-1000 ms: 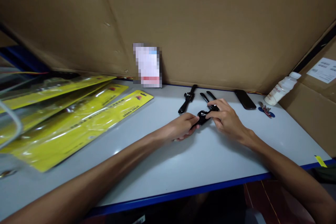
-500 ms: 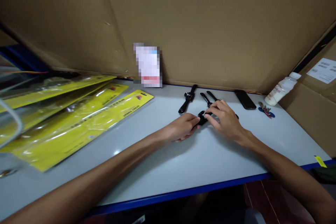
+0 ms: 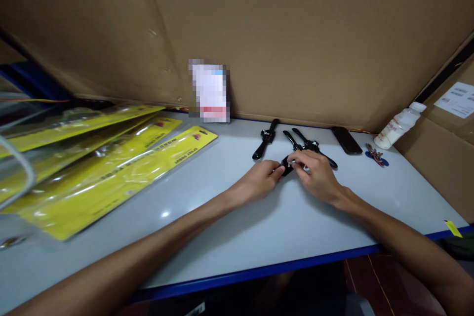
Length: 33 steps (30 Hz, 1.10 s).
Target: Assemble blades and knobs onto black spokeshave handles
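Observation:
My left hand (image 3: 258,178) is closed around one end of a black spokeshave (image 3: 286,165), held just above the table. The fingertips of my right hand (image 3: 317,174) pinch at the shiny metal fitting in the middle of that tool. My fingers hide much of it, and its far handle cannot be made out. Right behind my right hand lie more black spokeshaves (image 3: 313,146), close together with their handles crossing. Another spokeshave (image 3: 265,139) rests apart from them to the left, lying at a slant.
Yellow blister packs (image 3: 148,168) spread over the left of the table (image 3: 237,247). A blurred-out upright item (image 3: 211,94) leans on the cardboard wall (image 3: 281,44). At the back right are a black phone (image 3: 346,140), keys (image 3: 376,154) and a white bottle (image 3: 400,126).
My right hand has shifted slightly down, uncovering more of the spokeshaves behind it. My left hand has turned a little and still grips the same spokeshave.

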Each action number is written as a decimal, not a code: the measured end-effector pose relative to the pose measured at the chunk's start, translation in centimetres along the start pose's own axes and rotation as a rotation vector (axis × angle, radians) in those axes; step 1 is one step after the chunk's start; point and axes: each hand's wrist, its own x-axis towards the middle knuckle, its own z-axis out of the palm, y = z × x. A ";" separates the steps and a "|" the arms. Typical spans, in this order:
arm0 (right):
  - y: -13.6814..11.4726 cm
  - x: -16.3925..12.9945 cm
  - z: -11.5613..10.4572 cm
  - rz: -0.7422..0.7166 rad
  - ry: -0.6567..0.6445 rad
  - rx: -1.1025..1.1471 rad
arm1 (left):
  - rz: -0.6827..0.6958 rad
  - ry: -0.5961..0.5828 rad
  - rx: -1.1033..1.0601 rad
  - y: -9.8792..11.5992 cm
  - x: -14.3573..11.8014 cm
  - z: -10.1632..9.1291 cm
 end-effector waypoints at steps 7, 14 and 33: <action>-0.9 0.4 -0.2 0.126 -0.025 0.301 | 0.026 0.017 0.044 0.0 0.1 -0.1; -0.2 0.1 0.2 0.075 0.038 0.151 | 0.010 0.027 0.092 0.3 0.1 -0.1; 0.8 0.0 -0.4 0.010 -0.295 0.028 | 0.037 0.237 -0.104 0.4 0.1 -2.5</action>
